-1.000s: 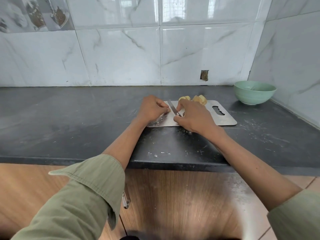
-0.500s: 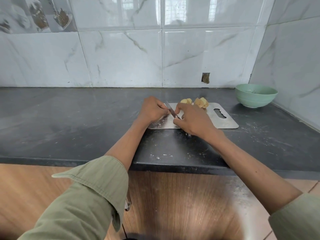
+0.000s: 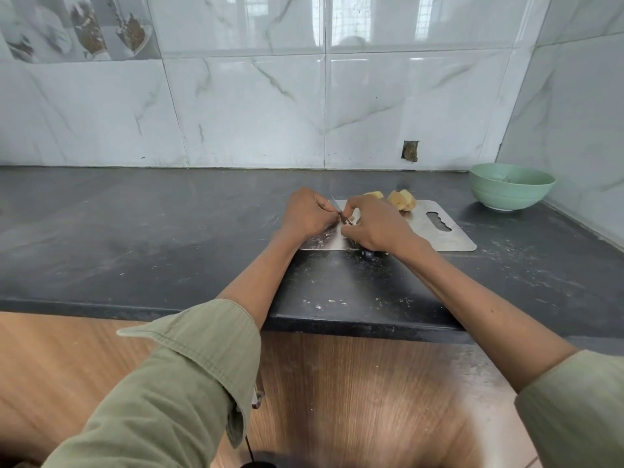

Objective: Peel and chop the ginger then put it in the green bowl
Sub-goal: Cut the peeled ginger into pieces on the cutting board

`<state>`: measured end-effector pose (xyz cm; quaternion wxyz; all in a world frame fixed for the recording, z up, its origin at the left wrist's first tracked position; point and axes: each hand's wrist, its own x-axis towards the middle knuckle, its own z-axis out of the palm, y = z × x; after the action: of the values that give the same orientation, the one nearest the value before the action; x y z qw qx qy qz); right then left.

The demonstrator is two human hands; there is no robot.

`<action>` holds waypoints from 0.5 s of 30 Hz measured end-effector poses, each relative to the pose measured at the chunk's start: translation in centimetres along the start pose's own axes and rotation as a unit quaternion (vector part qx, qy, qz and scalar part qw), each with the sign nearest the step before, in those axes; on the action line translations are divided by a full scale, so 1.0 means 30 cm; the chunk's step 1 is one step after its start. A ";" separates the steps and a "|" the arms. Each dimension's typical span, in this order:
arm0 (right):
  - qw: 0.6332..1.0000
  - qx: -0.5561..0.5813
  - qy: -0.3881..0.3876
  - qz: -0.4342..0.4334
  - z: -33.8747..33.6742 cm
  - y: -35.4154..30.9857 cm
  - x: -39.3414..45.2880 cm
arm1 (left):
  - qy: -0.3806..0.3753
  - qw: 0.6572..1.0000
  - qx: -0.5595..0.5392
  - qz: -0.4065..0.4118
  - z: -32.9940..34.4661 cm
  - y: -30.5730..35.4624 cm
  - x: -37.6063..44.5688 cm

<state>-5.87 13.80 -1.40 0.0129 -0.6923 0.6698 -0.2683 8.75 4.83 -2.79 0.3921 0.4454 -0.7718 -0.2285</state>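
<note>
Since the earlier frames the two hands have drawn closer together over the near left part of the cutting board [image 3: 452, 243], and the knife blade between them now shows less of its length.

The right hand [image 3: 378, 226] has its fingers curled round the knife [image 3: 339, 212]; the dark butt of the handle sticks out just below the hand, at the near edge of the board, and the thin blade runs up and to the left from the grip, tip pointing away from the person. The left hand [image 3: 307, 214] is curled tight just left of the blade, its fingertips meeting the knife. They seem to pinch a small piece of ginger against the board, but the piece itself is hidden under the fingers, so what it holds cannot be told for sure.

More ginger [image 3: 401, 199] lies on the far edge of the board, just beyond and to the right of the right hand: pale yellow peeled lumps, one partly hidden behind the knuckles. The green bowl [image 3: 511, 187] stands on the dark counter [image 3: 135, 238] well to the right of the grip and farther back, near the corner of the tiled wall [image 3: 253, 106]; something small lies inside it, too unclear to name.

Both forearms are bare, with olive sleeves [image 3: 189, 366] pushed back. Pale scraps and smears speckle the counter near the board.
</note>
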 end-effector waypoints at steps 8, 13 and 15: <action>0.996 0.074 0.047 0.012 -0.058 0.027 -0.038 | 0.006 1.000 0.014 0.004 0.006 -0.011 0.019; 0.993 0.074 0.051 0.079 -0.105 0.048 -0.024 | 0.016 1.000 0.000 -0.004 -0.001 -0.016 0.022; 0.994 0.049 0.049 0.088 -0.104 0.056 -0.029 | 0.011 1.000 0.000 0.000 0.002 -0.021 0.027</action>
<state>-8.60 15.51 0.33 0.0377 -0.6150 0.7143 -0.3318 8.77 3.83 -2.95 0.4005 0.4481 -0.7674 -0.2234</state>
